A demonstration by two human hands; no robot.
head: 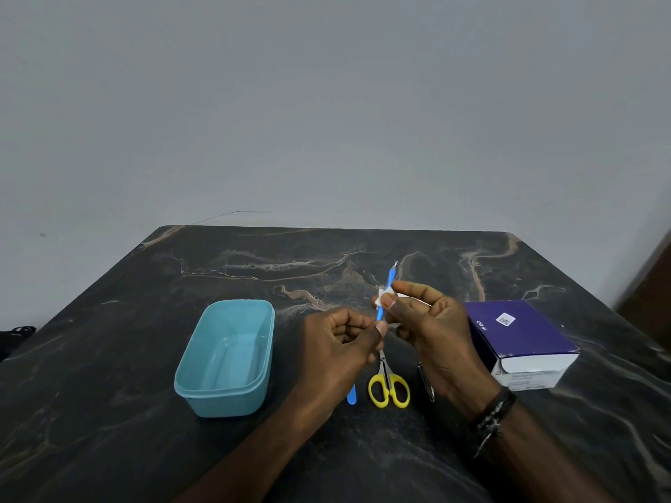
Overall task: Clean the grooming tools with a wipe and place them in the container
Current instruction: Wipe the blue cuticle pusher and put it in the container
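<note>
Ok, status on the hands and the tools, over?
Left hand holds blue cuticle tool; right hand pinches wipe around it. Scissors, another blue tool, clippers on table. Container empty, path clear.

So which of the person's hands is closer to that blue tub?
Left. The left hand hangs just right of the blue tub, pinching a thin blue tool. The right hand is farther right, beyond the tool, pressing a wipe on it.

Glossy marbled table (pixel 145 357), smooth plastic container (pixel 225 401), card box (pixel 523 332)

Home-like room: marble-patterned table (pixel 145 350), bare wall (pixel 326 103).
</note>
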